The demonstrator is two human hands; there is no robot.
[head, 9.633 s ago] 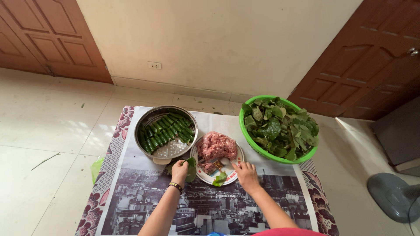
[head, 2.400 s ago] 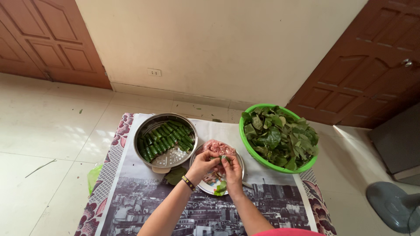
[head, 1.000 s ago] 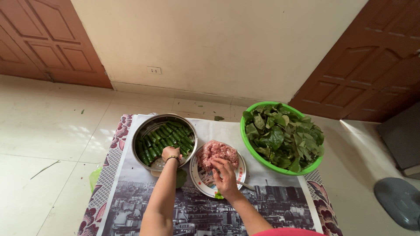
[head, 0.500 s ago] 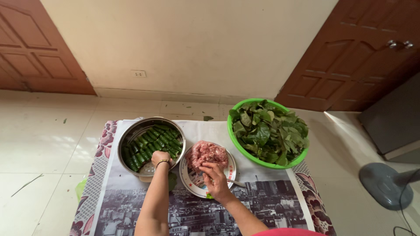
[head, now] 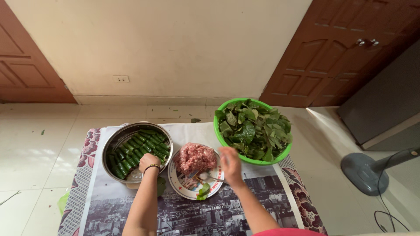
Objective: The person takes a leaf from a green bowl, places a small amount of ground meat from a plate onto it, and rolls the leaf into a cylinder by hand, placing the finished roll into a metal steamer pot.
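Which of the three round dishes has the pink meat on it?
The small white plate in the middle holds the pink minced meat. The metal bowl holds green leaf rolls, and the green basin holds loose leaves.

Around the work area: floor, doors and fan

A printed black-and-white sheet (head: 245, 209) lies over a floral mat (head: 87, 148) on a pale tiled floor (head: 39, 144). Behind it, a cream wall (head: 175, 39) carries a white socket (head: 120, 79), with brown wooden doors (head: 345, 48) either side. A grey fan base (head: 365, 172) with its cable stands at right
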